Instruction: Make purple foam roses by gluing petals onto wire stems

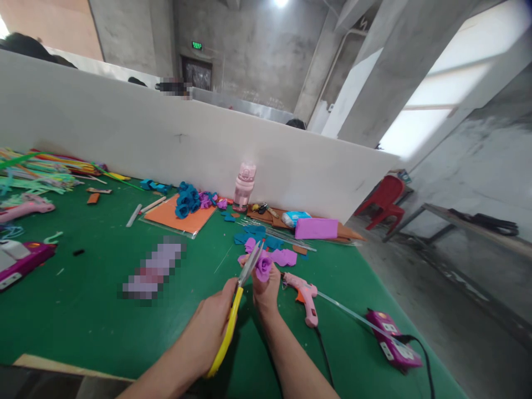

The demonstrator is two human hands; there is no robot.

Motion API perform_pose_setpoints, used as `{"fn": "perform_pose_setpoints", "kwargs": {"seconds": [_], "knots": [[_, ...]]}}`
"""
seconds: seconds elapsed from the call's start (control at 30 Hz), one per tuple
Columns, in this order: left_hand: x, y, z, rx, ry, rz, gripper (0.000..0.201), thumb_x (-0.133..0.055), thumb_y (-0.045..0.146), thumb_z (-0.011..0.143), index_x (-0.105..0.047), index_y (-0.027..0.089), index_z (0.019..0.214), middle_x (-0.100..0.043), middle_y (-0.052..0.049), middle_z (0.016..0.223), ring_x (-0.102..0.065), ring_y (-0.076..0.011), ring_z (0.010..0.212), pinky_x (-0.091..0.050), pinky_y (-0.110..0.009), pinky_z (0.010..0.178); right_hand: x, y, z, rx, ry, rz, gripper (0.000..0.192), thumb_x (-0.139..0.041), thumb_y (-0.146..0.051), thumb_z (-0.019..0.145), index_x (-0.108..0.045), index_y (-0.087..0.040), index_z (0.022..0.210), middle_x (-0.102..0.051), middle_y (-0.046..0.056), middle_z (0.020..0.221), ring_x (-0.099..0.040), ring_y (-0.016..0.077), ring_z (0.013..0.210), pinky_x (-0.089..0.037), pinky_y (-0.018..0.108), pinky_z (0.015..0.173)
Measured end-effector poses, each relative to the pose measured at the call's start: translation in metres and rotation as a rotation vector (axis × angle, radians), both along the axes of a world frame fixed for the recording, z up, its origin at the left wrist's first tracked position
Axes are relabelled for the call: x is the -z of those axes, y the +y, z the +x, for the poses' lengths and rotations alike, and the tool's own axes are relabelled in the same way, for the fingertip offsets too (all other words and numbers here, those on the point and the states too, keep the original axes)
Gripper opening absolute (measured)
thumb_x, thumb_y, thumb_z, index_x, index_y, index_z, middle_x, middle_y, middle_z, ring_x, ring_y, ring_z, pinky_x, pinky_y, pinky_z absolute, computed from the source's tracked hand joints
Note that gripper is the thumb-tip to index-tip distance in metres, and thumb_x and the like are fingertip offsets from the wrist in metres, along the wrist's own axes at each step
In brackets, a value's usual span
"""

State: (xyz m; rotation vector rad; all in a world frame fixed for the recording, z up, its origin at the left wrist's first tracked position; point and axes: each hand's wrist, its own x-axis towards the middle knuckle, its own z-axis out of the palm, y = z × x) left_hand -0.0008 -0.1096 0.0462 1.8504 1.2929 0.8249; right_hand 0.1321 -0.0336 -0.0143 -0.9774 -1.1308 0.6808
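My left hand (210,327) grips yellow-handled scissors (248,269), blades pointing up and away, their tips beside a purple foam rose (263,266). My right hand (266,292) holds that rose from below, pinched in the fingers above the green table (103,310). Loose purple foam petals (285,256) and teal foam scraps (254,233) lie just beyond the hands. A pink glue gun (306,296) rests on the table directly right of my right hand.
A magenta power box (393,346) sits near the right table edge. Along the white partition (166,138) are a pink bottle (244,185), blue foam roses (188,199) on an orange sheet (178,220) and a purple block (316,228). Coloured strips (41,169) fill the far left. A red chair (384,199) stands beyond.
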Motion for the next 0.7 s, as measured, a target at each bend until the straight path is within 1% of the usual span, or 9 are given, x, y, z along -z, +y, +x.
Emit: {"fn": "perform_pose_setpoints", "kwargs": {"seconds": [0.13,0.23,0.37,0.43,0.47,0.53,0.6,0.63,0.7], "knots": [[-0.012,-0.001,-0.003,0.052,0.091,-0.048,0.017,-0.042,0.017,0.079,-0.047,0.022,0.095,-0.045,0.005,0.055,-0.040,-0.0102,0.045,-0.028,-0.020,0.048,-0.003,-0.001,0.000,-0.012,0.035,-0.014,0.016,-0.061,-0.030,0.072,-0.066,-0.016,0.075,-0.067,0.004,0.073,-0.062,0.0191,0.069,-0.050,0.032,0.066],[-0.015,-0.001,-0.003,0.075,0.118,-0.082,0.019,-0.041,0.016,0.078,-0.046,0.022,0.096,-0.043,0.006,0.054,-0.038,-0.0093,0.044,-0.026,-0.019,0.046,-0.006,-0.002,0.000,-0.018,0.039,-0.005,0.015,-0.061,-0.029,0.072,-0.066,-0.015,0.075,-0.067,0.004,0.073,-0.062,0.0190,0.069,-0.050,0.032,0.067],[-0.012,-0.003,-0.004,0.080,0.027,-0.098,0.021,-0.043,0.020,0.078,-0.048,0.021,0.098,-0.045,0.006,0.052,-0.040,-0.0093,0.042,-0.027,-0.019,0.043,-0.011,-0.003,-0.002,-0.009,0.045,-0.019,0.013,-0.061,-0.029,0.072,-0.065,-0.016,0.073,-0.066,0.004,0.071,-0.061,0.0182,0.068,-0.050,0.031,0.066],[-0.012,0.000,-0.012,0.041,-0.032,-0.082,0.025,-0.044,0.024,0.078,-0.049,0.021,0.102,-0.049,0.005,0.052,-0.043,-0.0103,0.042,-0.029,-0.019,0.042,-0.014,-0.002,-0.001,-0.009,0.046,-0.051,0.013,-0.062,-0.030,0.071,-0.063,-0.016,0.070,-0.064,0.003,0.067,-0.060,0.0170,0.064,-0.049,0.030,0.064],[-0.013,0.002,-0.020,-0.003,-0.045,-0.062,0.029,-0.044,0.027,0.078,-0.049,0.021,0.106,-0.051,0.004,0.053,-0.046,-0.0111,0.043,-0.031,-0.019,0.042,-0.015,-0.001,0.000,-0.018,0.042,-0.066,0.014,-0.063,-0.030,0.071,-0.062,-0.016,0.069,-0.063,0.002,0.065,-0.059,0.0163,0.063,-0.048,0.029,0.062],[-0.019,0.011,-0.043,-0.152,0.004,0.001,0.038,-0.047,0.033,0.076,-0.046,0.022,0.112,-0.058,0.003,0.059,-0.052,-0.0132,0.048,-0.037,-0.021,0.047,-0.016,0.001,0.004,-0.042,0.004,-0.098,0.016,-0.063,-0.032,0.071,-0.061,-0.016,0.068,-0.062,0.001,0.063,-0.057,0.0156,0.061,-0.047,0.028,0.060],[-0.027,0.023,-0.076,-0.346,0.189,0.064,0.041,-0.054,0.038,0.069,-0.047,0.024,0.107,-0.063,0.001,0.068,-0.058,-0.0158,0.055,-0.041,-0.022,0.051,-0.017,0.003,0.009,-0.020,-0.085,-0.135,0.017,-0.062,-0.032,0.070,-0.062,-0.016,0.066,-0.060,0.001,0.059,-0.054,0.0150,0.058,-0.045,0.026,0.057],[-0.030,0.029,-0.095,-0.455,0.315,0.092,0.039,-0.055,0.040,0.068,-0.049,0.024,0.103,-0.064,-0.001,0.073,-0.060,-0.0172,0.058,-0.042,-0.023,0.053,-0.017,0.004,0.012,0.014,-0.146,-0.144,0.016,-0.062,-0.031,0.070,-0.063,-0.015,0.065,-0.060,0.000,0.058,-0.053,0.0147,0.056,-0.044,0.025,0.056],[-0.034,0.039,-0.134,-0.585,0.535,0.138,0.033,-0.053,0.039,0.068,-0.051,0.025,0.098,-0.067,-0.005,0.079,-0.062,-0.0206,0.064,-0.041,-0.025,0.054,-0.018,0.004,0.017,0.087,-0.271,-0.126,0.012,-0.059,-0.026,0.070,-0.065,-0.016,0.066,-0.060,0.000,0.058,-0.052,0.0147,0.056,-0.042,0.024,0.055]]}}
